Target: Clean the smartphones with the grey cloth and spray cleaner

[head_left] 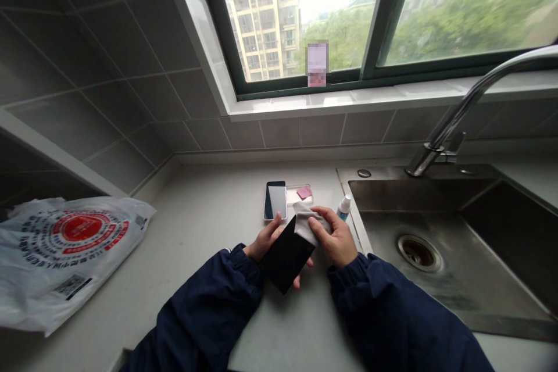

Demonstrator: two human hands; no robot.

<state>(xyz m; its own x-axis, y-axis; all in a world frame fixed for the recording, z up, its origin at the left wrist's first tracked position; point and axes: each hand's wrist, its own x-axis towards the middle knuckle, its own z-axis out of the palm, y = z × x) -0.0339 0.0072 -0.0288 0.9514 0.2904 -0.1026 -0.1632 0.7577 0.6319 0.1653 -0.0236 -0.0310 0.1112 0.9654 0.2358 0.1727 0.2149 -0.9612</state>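
Tilted above the counter is a thin black tablet (288, 253), its dark face turned up. My left hand (265, 237) grips it from the left, thumb along the edge and fingertips showing beneath the right side. A light grey cloth (306, 225) lies over the tablet's upper right corner. My right hand (335, 235) pinches this cloth, pressing it against that corner. Just beyond my hands a phone (275, 200) with a white edge rests flat. Beside it is a clear case (296, 197) with a small pink piece (304, 192) on it.
A small white-capped bottle (344, 208) stands near the sink edge, close to my right hand. The steel sink (383, 232) and curved faucet (453, 110) are at the right. A white plastic bag (74, 256) lies at the left. Behind the counter (200, 232) is a window.
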